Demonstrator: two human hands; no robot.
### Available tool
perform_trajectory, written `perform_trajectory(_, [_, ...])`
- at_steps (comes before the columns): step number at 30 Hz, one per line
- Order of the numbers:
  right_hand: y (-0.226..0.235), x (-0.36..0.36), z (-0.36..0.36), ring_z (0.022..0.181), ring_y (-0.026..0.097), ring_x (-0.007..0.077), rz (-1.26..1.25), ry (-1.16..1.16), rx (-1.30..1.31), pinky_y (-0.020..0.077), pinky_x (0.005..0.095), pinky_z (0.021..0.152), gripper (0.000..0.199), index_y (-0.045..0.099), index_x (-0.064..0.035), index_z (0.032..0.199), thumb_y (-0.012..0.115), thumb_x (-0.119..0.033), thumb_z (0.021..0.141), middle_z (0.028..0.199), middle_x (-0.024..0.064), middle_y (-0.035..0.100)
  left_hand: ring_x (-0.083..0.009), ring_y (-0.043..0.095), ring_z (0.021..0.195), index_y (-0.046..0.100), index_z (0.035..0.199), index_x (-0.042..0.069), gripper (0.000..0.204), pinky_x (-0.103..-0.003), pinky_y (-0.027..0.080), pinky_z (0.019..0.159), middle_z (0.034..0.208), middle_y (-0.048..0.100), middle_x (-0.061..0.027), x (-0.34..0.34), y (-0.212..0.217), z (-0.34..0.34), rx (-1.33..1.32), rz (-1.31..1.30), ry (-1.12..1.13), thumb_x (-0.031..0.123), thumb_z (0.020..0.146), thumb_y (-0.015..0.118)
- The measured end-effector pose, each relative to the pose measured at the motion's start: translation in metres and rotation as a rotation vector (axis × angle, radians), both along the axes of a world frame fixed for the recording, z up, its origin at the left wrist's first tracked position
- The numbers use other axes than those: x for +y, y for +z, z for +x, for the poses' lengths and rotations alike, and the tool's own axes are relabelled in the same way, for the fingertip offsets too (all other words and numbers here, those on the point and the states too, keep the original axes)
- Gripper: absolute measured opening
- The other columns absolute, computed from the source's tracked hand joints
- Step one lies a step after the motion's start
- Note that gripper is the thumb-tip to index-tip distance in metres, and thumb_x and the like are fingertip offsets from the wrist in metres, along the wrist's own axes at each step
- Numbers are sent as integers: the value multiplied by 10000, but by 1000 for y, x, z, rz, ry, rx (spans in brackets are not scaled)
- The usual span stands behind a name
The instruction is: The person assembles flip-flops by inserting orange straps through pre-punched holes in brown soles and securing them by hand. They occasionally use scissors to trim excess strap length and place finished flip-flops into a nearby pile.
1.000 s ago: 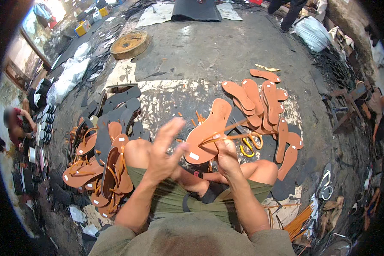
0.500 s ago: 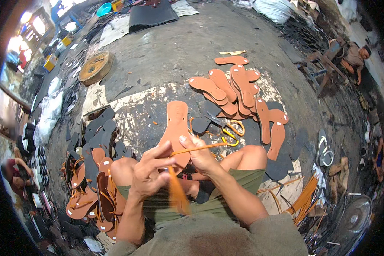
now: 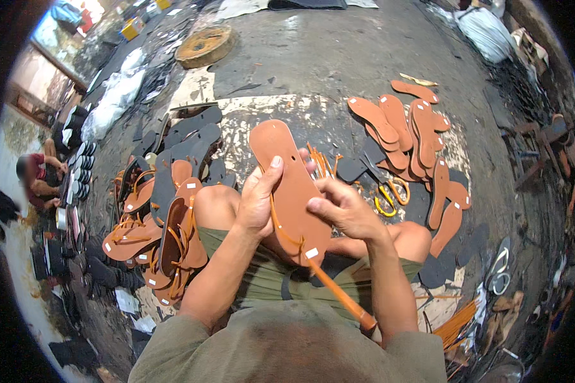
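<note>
Strapped sandals [image 3: 134,239] left of both hands | left hand [image 3: 257,198] clamps tan sole [image 3: 294,201] between hands | loose orange strap [image 3: 339,294] below — might snag on right forearm [image 3: 390,274], pulling askew | right hand [image 3: 351,207] thumbs sole's edge — can't tell its grip

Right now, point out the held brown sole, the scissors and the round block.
Held brown sole [image 3: 295,196], head view: middle of its broad face.
Scissors [image 3: 383,180], head view: where blades meet handles.
Round block [image 3: 204,45], head view: its upper face.
</note>
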State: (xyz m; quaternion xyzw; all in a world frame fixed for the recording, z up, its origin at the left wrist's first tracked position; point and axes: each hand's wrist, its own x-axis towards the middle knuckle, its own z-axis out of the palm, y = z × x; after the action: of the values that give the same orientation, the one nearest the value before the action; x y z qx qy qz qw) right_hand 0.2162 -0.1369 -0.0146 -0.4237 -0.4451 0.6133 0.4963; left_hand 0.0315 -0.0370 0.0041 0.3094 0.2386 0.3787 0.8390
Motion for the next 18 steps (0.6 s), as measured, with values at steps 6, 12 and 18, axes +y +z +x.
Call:
perform_trajectory(6, [-16, -54, -32, 1040, 593, 153, 523, -805, -351, 530, 306, 887, 287, 656, -50, 1096, 841, -60, 877, 1259, 121, 601, -260, 615, 1271, 434, 1480, 37, 427, -440, 570, 1045, 1402, 583, -121, 38, -5, -3, 32, 51, 419, 136, 1087, 568])
perform_trajectory(12, [8, -1, -19, 886, 569, 70, 231, -1017, 15, 510, 224, 750, 322, 516, -49, 1171, 762, -38, 963, 1033, 24, 560, -289, 577, 1331, 470, 1442, -10, 437, -465, 525, 1104, 1412, 581, -139, -3, -11, 8, 126, 120, 306, 51, 1028, 595])
perform_trajectory(18, [50, 3, -37, 746, 683, 70, 147, -629, -491, 555, 244, 673, 91, 671, 9, 1059, 698, -50, 995, 846, 28, 721, -202, 704, 1098, 583, 1320, -46, 349, -365, 573, 980, 1218, 721, -135, -23, -4, -5, 377, 331, 83, 95, 1012, 670])
